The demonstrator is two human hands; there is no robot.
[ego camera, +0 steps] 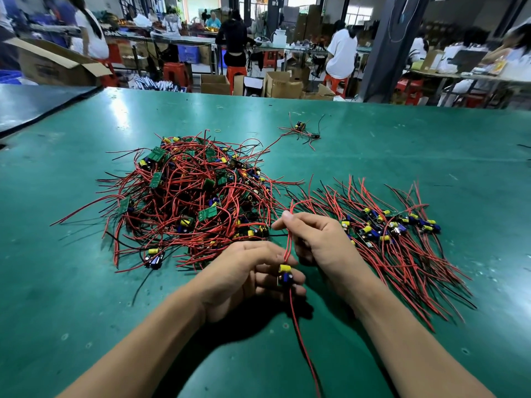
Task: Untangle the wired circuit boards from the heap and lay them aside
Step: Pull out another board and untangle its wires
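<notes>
A tangled heap of small green circuit boards with red and black wires (189, 196) lies on the green table, left of centre. To the right, a laid-out row of boards (393, 225) has its wires fanned straight. My left hand (247, 277) holds one small board (285, 273) with a yellow and a blue part between its fingertips. My right hand (313, 237) pinches that board's red wires (288, 242) above it. Another red wire and a black one hang from the board toward me.
Two stray wired boards (301, 129) lie farther back on the green table mat (402, 145). A dark mat (34, 101) borders the left. Beyond the far edge are cardboard boxes (280, 84), red stools and several seated people at other benches.
</notes>
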